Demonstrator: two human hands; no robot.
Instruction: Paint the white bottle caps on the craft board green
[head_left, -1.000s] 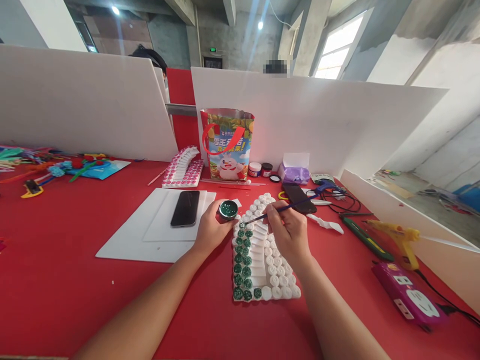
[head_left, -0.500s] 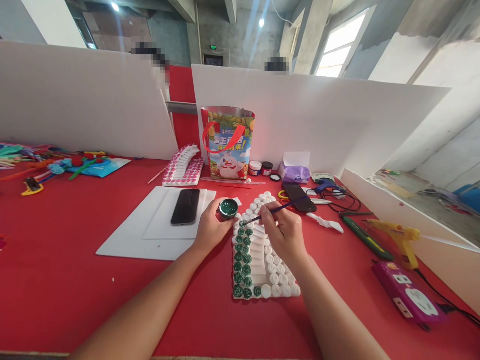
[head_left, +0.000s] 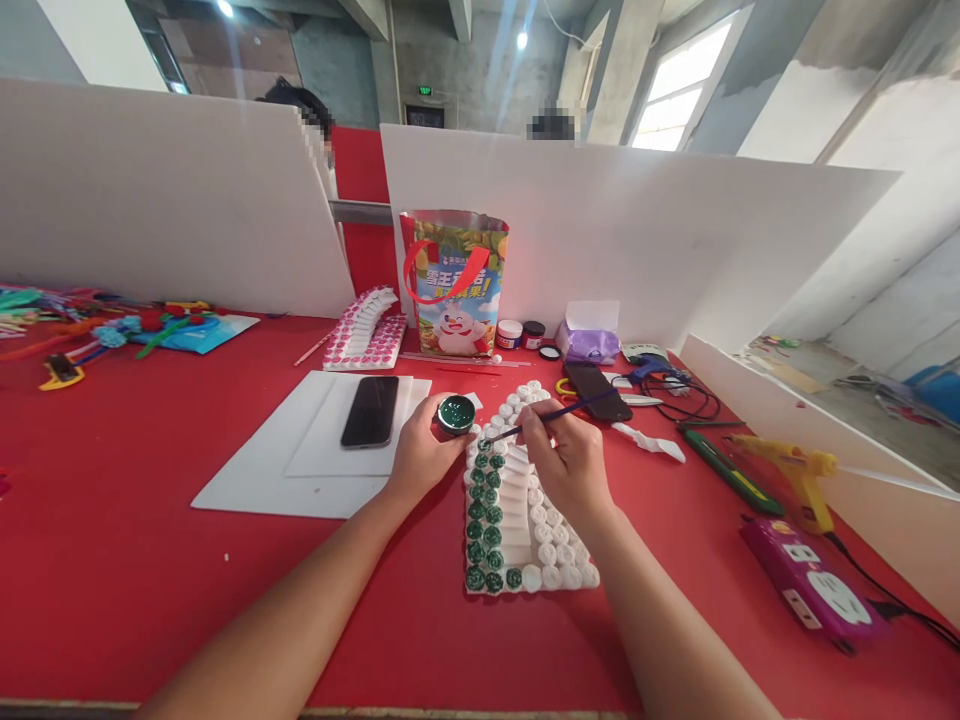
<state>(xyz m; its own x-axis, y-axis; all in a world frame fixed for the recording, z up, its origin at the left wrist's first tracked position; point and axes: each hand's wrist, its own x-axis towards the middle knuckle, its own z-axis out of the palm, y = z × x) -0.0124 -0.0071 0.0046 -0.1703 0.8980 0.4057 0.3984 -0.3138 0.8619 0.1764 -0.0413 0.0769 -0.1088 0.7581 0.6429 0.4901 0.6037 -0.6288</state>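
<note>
A small open jar of dark green paint [head_left: 456,413] sits in my left hand [head_left: 421,447], its fingers wrapped round it. My right hand [head_left: 568,455] pinches a thin dark paintbrush [head_left: 551,414]. The brush tip touches or hovers just over a rosette near the upper left of a craft panel [head_left: 517,525]. White rosettes [head_left: 556,545] cover the panel's right side and top. Dark green rosettes [head_left: 484,535] run down its left side and onto the bottom row. A pale stepped strip goes up its middle.
A black phone [head_left: 370,412] rests on white boards [head_left: 255,470] at left. Behind stand a pink-and-white rosette panel [head_left: 364,340], a colourful bag [head_left: 457,300], paint jars [head_left: 521,334] and a tissue pack [head_left: 589,345]. Rightward lie a glue gun [head_left: 791,470], a green cutter [head_left: 731,472] and a purple power strip [head_left: 814,585].
The view has shifted very slightly. Both hands keep almost the same place, with the brush tip still at the panel's upper left.
</note>
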